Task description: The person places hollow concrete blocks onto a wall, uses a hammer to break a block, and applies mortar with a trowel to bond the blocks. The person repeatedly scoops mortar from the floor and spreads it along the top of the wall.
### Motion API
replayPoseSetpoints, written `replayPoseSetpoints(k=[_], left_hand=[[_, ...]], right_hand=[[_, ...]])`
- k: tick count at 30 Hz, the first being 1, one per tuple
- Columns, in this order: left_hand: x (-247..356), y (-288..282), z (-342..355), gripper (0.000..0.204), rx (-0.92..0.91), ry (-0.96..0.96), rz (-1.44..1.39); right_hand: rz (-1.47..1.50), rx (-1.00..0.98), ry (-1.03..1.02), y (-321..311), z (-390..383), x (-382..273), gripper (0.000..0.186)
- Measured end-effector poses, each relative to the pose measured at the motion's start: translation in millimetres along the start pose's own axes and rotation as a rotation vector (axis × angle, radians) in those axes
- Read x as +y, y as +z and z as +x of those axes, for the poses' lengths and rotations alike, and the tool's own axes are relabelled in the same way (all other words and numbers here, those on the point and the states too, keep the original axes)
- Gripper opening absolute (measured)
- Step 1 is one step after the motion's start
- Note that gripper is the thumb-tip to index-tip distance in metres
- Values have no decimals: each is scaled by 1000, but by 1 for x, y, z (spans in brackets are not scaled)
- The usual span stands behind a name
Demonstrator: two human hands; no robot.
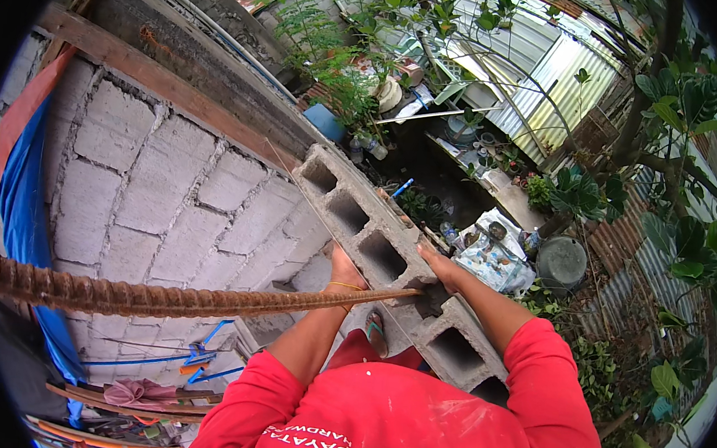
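Observation:
A grey concrete hollow block lies between my hands, its row of square holes facing up. My left hand grips its left side near the close end; a thin yellow band circles the wrist. On the opposite side, my right hand is closed on the block, its fingertips partly hidden. A rusty ribbed steel bar crosses the view from the left and reaches the gap by the block's near end. Another hollow block sits just beyond that gap, toward my right elbow.
A mortared block wall rises on the left, with a blue tarp beside it. A thin line runs along the block's left side. Down on the right are a dark bucket, corrugated sheets and a leafy tree.

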State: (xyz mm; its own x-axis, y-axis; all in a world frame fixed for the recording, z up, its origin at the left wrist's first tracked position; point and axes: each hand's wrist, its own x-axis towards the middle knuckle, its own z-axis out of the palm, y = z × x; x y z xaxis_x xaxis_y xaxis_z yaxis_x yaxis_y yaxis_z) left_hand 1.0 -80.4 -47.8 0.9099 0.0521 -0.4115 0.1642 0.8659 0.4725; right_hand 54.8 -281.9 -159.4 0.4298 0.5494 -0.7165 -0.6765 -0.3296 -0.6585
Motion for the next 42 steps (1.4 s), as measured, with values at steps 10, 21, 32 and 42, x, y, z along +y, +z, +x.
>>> replayPoseSetpoints(k=[10,21,32,42], left_hand=[[8,-62,15,59,177,34,139],[23,-32,8,64,367,210,261],[21,-83,50,67,286,127,103],[46,-65,0,77,434,11,416]], right_hand=[[-173,-37,-189,-18,7,-12,81],[-464,-10,-563,28,-88,-79,71],[-434,-46,-518,29,-81,-75,71],[-295,-158,-526,57,-119,-96,54]])
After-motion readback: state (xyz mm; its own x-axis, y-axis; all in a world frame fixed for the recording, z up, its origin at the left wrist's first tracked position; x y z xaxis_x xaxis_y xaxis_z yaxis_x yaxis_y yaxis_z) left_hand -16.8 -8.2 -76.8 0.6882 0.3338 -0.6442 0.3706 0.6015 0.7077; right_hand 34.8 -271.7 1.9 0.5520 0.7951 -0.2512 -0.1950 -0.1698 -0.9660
